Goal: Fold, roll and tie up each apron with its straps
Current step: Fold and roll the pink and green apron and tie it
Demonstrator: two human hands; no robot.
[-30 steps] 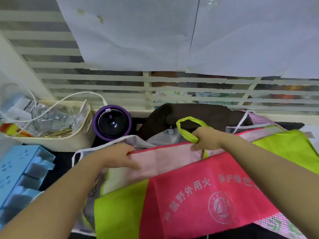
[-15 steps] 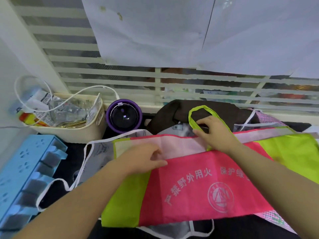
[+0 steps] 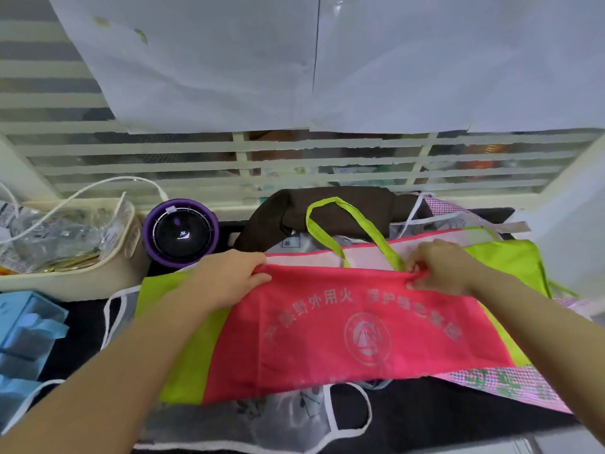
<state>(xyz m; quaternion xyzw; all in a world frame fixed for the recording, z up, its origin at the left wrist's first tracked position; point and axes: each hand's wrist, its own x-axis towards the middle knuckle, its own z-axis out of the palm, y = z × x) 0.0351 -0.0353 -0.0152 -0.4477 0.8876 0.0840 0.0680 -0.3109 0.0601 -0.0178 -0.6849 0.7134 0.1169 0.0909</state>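
A pink and lime-green apron (image 3: 343,339) with white printed characters lies spread across the dark table, its pink panel folded over. My left hand (image 3: 229,276) grips the folded pink edge at its left end. My right hand (image 3: 438,267) pinches the same edge at its right end. The apron's green neck strap (image 3: 340,221) loops away from me over a brown apron (image 3: 334,211). A grey apron with white straps (image 3: 294,417) lies underneath, nearest me. A pink checked apron (image 3: 510,385) shows at the right.
A purple round device (image 3: 180,231) stands behind my left hand. A cream basket (image 3: 75,276) of packets and a white cable sits at the left, with a light blue plastic rack (image 3: 23,335) below it. A slatted window runs along the back.
Both hands have moved to the fold line of the pink panel, the left from the middle to the left end and the right down off the green strap, and now hold that edge.
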